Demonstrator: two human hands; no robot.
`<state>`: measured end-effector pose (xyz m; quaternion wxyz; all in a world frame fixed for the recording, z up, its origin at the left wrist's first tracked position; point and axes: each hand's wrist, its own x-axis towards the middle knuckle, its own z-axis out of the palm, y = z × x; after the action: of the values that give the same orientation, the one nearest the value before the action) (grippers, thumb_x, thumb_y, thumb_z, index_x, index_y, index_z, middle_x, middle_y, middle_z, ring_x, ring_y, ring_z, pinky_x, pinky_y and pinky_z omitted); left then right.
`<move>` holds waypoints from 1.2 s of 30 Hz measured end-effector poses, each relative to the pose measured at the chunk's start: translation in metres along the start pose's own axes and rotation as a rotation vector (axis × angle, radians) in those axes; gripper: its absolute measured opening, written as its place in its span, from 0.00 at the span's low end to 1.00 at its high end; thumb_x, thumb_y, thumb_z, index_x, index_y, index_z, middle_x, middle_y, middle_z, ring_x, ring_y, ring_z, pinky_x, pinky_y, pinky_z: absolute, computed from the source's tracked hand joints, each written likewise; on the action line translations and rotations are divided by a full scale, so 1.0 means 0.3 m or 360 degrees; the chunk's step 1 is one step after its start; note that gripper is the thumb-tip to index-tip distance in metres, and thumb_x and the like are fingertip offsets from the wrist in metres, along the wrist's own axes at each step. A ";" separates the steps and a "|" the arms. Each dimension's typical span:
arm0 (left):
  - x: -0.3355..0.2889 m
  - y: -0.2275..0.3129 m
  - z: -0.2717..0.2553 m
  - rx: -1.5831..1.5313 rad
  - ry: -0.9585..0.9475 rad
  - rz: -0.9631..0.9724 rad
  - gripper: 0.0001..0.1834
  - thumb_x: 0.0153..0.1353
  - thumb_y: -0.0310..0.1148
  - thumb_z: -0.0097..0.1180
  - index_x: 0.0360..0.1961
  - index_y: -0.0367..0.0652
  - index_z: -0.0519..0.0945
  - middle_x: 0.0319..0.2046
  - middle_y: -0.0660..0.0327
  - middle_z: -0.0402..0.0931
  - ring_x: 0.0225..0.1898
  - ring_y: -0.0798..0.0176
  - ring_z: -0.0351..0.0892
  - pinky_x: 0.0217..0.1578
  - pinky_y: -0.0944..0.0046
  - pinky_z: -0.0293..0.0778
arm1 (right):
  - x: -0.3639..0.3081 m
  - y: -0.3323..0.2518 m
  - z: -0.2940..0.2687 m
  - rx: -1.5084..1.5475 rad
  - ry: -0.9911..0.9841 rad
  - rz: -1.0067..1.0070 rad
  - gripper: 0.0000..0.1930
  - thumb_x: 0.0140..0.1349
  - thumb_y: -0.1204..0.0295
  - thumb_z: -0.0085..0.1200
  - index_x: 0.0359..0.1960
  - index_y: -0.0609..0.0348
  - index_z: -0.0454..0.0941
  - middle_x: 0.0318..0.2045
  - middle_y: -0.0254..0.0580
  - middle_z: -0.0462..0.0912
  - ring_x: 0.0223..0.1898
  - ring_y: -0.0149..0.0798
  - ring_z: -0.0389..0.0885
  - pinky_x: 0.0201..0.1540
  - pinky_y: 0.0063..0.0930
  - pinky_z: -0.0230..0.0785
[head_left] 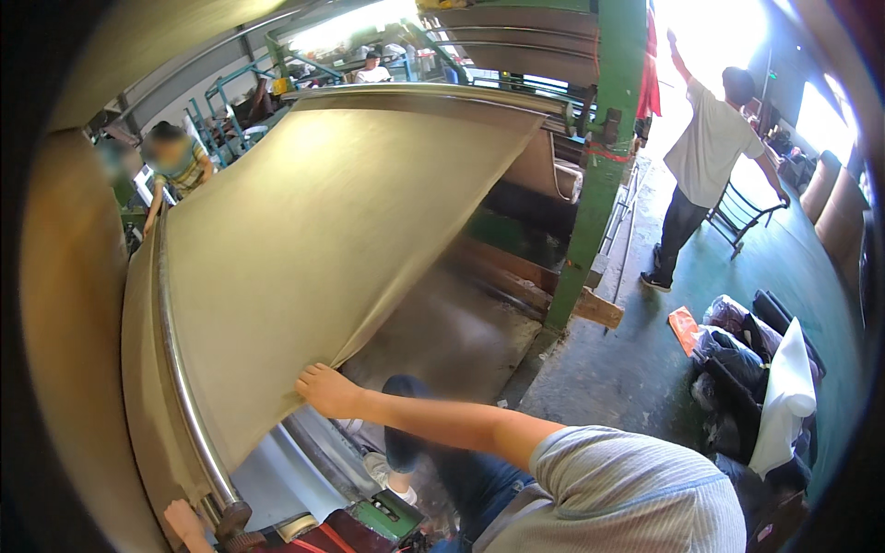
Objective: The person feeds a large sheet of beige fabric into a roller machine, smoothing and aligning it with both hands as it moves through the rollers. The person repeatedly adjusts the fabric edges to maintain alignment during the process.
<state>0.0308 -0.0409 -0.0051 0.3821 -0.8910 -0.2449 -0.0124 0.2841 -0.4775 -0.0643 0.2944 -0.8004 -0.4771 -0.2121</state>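
A wide tan sheet [313, 221] of smooth, flexible material slopes from a far roller [433, 92] down toward me. My right hand [330, 392] is closed on the sheet's right edge, fingers lying over its top face and the thumb side hidden. At the lower left, my left hand [187, 523] is curled at the near edge of the sheet, beside the end of a shiny steel bar [180, 369]. Part of that hand is cut off by the picture's lower edge. The sheet passes by the bar and hangs down on its far left side.
A green post [590, 194] stands to the right of the sheet, with a wooden beam [516, 276] at its foot. One person [175, 166] stands at the bar's far end; another [710, 138] is by a metal-framed cart [742, 217]. Wrapped rolls [747, 378] lie at right.
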 end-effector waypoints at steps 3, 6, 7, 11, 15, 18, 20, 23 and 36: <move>-0.043 -0.051 0.173 0.0022 -0.0021 -0.0109 0.05 0.45 0.23 0.52 0.18 0.41 0.80 0.23 0.52 0.77 0.29 0.52 0.78 0.29 0.59 0.71 | -0.066 -0.033 -0.017 0.0028 0.0136 -0.0166 0.08 0.44 0.74 0.48 0.29 0.59 0.69 0.33 0.45 0.72 0.40 0.44 0.71 0.42 0.35 0.62; 0.000 -0.037 0.187 0.0084 -0.0137 -0.0136 0.06 0.47 0.24 0.52 0.19 0.41 0.81 0.25 0.52 0.77 0.31 0.53 0.78 0.31 0.60 0.71 | -0.237 0.027 -0.017 0.0091 0.0140 -0.0144 0.10 0.44 0.74 0.48 0.31 0.59 0.71 0.35 0.47 0.72 0.43 0.45 0.69 0.45 0.36 0.62; 0.008 -0.037 0.171 0.0108 -0.0208 -0.0200 0.05 0.47 0.24 0.53 0.19 0.41 0.81 0.25 0.52 0.77 0.32 0.54 0.78 0.31 0.60 0.71 | -0.308 0.068 0.009 -0.0010 0.0026 0.0015 0.11 0.44 0.73 0.48 0.32 0.60 0.72 0.37 0.49 0.71 0.44 0.47 0.68 0.46 0.37 0.62; 0.011 0.047 -0.118 -0.0044 0.0001 -0.0131 0.05 0.46 0.25 0.54 0.17 0.43 0.80 0.21 0.55 0.76 0.28 0.57 0.78 0.28 0.61 0.70 | -0.533 0.180 0.061 -0.0279 -0.0259 0.0640 0.12 0.42 0.72 0.49 0.32 0.61 0.72 0.40 0.52 0.70 0.45 0.52 0.67 0.49 0.41 0.60; 0.017 0.027 -0.142 0.0083 -0.0039 0.0034 0.03 0.41 0.24 0.56 0.16 0.42 0.80 0.19 0.54 0.77 0.25 0.57 0.78 0.26 0.62 0.71 | -0.504 0.152 0.106 -0.0202 -0.0178 0.0585 0.13 0.42 0.71 0.49 0.32 0.60 0.72 0.39 0.52 0.70 0.45 0.53 0.67 0.49 0.43 0.59; 0.012 0.042 -0.139 -0.0121 -0.0067 -0.0048 0.04 0.44 0.24 0.54 0.18 0.41 0.80 0.21 0.52 0.77 0.26 0.54 0.78 0.30 0.60 0.72 | -0.480 0.164 0.117 -0.0308 -0.0288 0.0633 0.14 0.43 0.70 0.49 0.34 0.59 0.72 0.39 0.51 0.71 0.45 0.52 0.67 0.49 0.43 0.59; -0.004 0.029 -0.099 -0.0114 -0.0109 -0.0046 0.05 0.46 0.24 0.53 0.20 0.41 0.81 0.21 0.52 0.77 0.26 0.53 0.79 0.31 0.60 0.73 | -0.463 0.168 0.132 -0.0383 -0.0320 0.0668 0.14 0.44 0.68 0.49 0.35 0.59 0.72 0.38 0.51 0.71 0.45 0.52 0.68 0.48 0.43 0.58; -0.007 -0.031 0.059 0.0058 -0.0289 -0.0064 0.07 0.49 0.25 0.52 0.25 0.41 0.82 0.24 0.52 0.78 0.28 0.54 0.79 0.32 0.60 0.74 | -0.444 0.163 0.139 -0.0332 -0.0380 0.0676 0.16 0.47 0.66 0.48 0.38 0.59 0.72 0.40 0.51 0.71 0.46 0.53 0.67 0.50 0.43 0.58; 0.035 0.014 -0.118 -0.0052 -0.0125 -0.0167 0.07 0.51 0.25 0.52 0.22 0.41 0.82 0.24 0.53 0.78 0.30 0.55 0.79 0.31 0.61 0.74 | -0.451 0.156 0.150 -0.0358 -0.0498 0.0712 0.16 0.48 0.67 0.47 0.39 0.57 0.73 0.43 0.52 0.72 0.49 0.52 0.67 0.54 0.44 0.56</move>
<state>0.0479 -0.0632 0.0193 0.3564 -0.8828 -0.3060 -0.0014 0.2668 -0.5511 -0.1939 0.1662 -0.9363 -0.3019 -0.0676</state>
